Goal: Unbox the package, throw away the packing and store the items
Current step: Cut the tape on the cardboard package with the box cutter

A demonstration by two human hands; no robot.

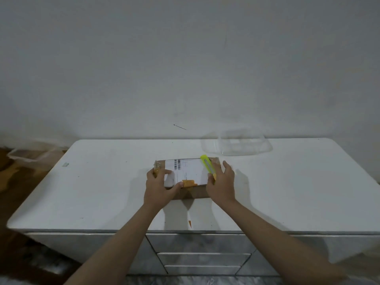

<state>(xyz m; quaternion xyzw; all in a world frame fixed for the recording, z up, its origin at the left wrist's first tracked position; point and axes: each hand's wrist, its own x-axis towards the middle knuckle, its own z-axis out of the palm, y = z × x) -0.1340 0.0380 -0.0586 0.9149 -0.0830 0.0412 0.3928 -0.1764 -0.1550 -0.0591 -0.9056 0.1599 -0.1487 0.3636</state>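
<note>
- Cardboard parcel (186, 177), still taped shut, flat on white worktop (102, 192) near front centre.
- Left hand (159, 188): grip clamped on parcel's near-left corner.
- Right hand (222, 185): grip closed on yellow utility knife (208, 164), lying over parcel's right end; blade extension not discernible.
- Risk: knife slipping toward left fingers (176, 186) if drawn leftward.
- Risk: deep cut damaging contents.
- Clear plastic container (236, 145) well apart, behind.
</note>
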